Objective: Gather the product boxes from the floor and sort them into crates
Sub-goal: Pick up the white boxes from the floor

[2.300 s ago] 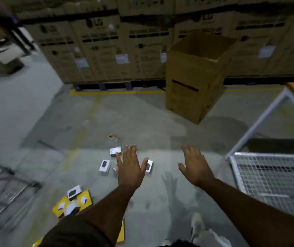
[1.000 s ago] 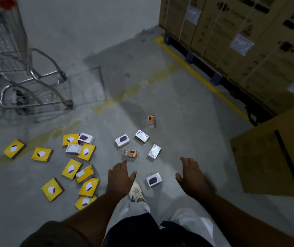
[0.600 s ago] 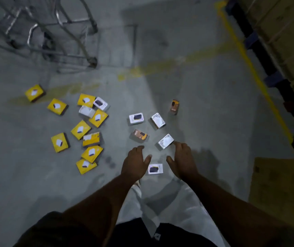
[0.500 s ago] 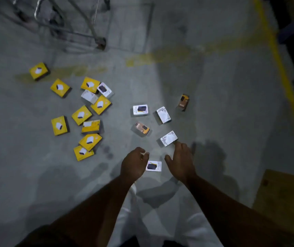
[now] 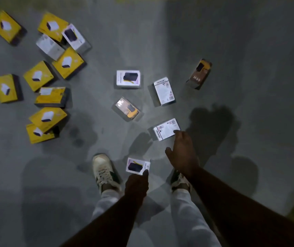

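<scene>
The left hand (image 5: 136,184) pinches the near edge of a white box (image 5: 138,166) on the floor (image 5: 249,86) between the shoes. The right hand (image 5: 182,155), fingers loosely spread, touches another box's (image 5: 165,129) corner; bare floor lies to the right.

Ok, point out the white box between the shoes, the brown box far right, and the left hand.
white box (image 5: 137,165), head view, printed top face.
brown box (image 5: 199,73), head view, top face.
left hand (image 5: 137,185), head view, back of hand.

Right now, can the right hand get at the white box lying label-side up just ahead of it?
Probably yes: the right hand has fingertips at the white label-side-up box's near edge, with nothing between them.
</scene>
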`<state>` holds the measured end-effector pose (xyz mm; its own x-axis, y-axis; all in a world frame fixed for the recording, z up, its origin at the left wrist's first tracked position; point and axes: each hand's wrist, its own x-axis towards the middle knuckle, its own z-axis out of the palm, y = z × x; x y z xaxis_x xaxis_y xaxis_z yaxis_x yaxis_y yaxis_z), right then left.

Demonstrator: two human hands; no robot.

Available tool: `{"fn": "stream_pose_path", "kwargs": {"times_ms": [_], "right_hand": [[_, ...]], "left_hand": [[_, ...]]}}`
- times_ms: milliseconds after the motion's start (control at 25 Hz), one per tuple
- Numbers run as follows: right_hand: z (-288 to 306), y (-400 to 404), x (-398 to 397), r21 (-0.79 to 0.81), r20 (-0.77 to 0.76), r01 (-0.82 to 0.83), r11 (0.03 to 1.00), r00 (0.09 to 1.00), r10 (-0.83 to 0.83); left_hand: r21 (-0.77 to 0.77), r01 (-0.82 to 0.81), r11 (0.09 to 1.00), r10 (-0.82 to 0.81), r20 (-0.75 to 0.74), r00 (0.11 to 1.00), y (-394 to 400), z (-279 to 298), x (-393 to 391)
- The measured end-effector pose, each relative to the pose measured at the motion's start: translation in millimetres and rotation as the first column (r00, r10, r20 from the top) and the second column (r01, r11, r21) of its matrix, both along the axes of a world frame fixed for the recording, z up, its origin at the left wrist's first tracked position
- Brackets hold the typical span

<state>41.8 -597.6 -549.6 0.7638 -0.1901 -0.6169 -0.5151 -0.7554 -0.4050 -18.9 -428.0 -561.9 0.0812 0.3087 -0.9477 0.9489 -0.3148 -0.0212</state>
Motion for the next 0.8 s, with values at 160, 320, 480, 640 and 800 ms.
{"fn": "stream_pose_path", "kwargs": {"times_ms": [160, 320, 480, 640, 800], "right_hand": [[-85.5, 4.5, 12.9, -0.067, 0.067, -0.244, 0.968, 0.966, 0.248], [-146.5, 4.5, 29.0, -0.224, -0.006, -0.501, 0.836, 0.858, 0.513], [-180.8, 4.1, 28.2, -0.307, -0.168, -0.656, 0.689, 0.75, 0.639], [-187.8, -2.2, 22.1, -0.341, -0.153, -0.655, 0.674, 0.746, 0.648], [-166.4, 7.3, 18.4, -0.163, -0.11, -0.23, 0.96, 0.971, 0.214]], "left_hand": [[0.07, -0.17, 0.983, 0.172, -0.029, 0.985, 10.5, -81.3, 8.6], [0.152, -0.328, 0.932, 0.346, -0.113, 0.931, 16.1, -138.7, 15.3], [0.206, -0.401, 0.893, 0.421, -0.06, 0.905, 17.2, -175.1, 1.0], [0.24, -0.385, 0.891, 0.395, 0.007, 0.919, 17.8, -176.4, 7.8], [0.185, -0.311, 0.932, 0.236, 0.342, 0.91, 2.4, -147.1, 32.1]]}}
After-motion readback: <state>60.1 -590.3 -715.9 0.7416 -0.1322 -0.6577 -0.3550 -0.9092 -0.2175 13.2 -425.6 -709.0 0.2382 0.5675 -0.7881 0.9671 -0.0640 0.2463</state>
